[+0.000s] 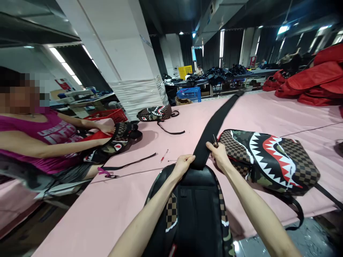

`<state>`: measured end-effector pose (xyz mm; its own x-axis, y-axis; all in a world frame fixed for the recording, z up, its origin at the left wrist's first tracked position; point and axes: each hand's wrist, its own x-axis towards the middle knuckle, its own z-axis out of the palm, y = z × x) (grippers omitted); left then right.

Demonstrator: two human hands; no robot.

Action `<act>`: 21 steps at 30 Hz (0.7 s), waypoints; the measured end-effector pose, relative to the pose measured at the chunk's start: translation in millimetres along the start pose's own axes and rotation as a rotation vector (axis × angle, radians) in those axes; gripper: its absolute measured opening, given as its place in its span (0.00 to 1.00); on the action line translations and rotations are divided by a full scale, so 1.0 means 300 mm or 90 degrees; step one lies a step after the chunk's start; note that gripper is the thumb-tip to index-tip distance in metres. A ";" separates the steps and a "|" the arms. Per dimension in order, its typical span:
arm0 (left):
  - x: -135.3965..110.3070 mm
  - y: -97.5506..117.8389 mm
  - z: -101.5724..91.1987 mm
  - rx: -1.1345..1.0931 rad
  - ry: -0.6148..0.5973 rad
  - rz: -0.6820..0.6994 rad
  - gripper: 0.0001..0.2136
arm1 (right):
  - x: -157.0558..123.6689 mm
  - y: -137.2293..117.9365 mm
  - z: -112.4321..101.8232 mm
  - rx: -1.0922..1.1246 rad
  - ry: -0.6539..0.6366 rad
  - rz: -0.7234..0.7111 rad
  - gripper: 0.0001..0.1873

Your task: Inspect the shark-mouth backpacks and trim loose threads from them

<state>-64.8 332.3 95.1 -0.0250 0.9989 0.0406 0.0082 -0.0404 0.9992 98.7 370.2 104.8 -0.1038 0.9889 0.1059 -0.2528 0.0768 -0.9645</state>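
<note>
A backpack (199,210) with black back panel and brown checked sides lies in front of me, back side up. Its wide black shoulder strap (214,125) stretches away from the top across the table. My left hand (183,166) is closed, pinching the strap's left edge near its base. On the strap's right edge, my right hand (220,154) is closed with the thumb over it. A small dark pointed tool (215,141) sticks up from the right fist; its kind is unclear. Right of that hand lies another backpack (270,160) with a shark-mouth print.
The pink-covered table (107,207) holds a red-and-white pen (164,156), a loose strap (134,161) and a farther backpack (155,112). At left, a seated person (53,139) handles a similar bag (112,144). Red bags (316,78) are heaped at the far right.
</note>
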 end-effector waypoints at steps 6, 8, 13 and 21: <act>-0.077 0.055 -0.008 0.068 -0.096 0.028 0.19 | -0.060 -0.049 0.028 0.019 0.035 -0.040 0.21; -0.098 0.096 0.001 0.054 -0.109 0.054 0.17 | -0.110 -0.033 0.034 0.015 0.003 -0.019 0.21; -0.088 0.170 0.077 0.111 0.063 0.108 0.18 | -0.231 0.019 0.047 0.005 -0.076 0.011 0.16; -0.136 0.116 0.162 0.228 0.091 0.139 0.21 | -0.264 -0.053 -0.074 -0.078 0.042 -0.059 0.16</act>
<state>-15.0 291.3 127.9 -0.1218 0.9536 0.2754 0.3734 -0.2131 0.9029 132.3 293.4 106.3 -0.0213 0.9828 0.1833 -0.1388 0.1787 -0.9741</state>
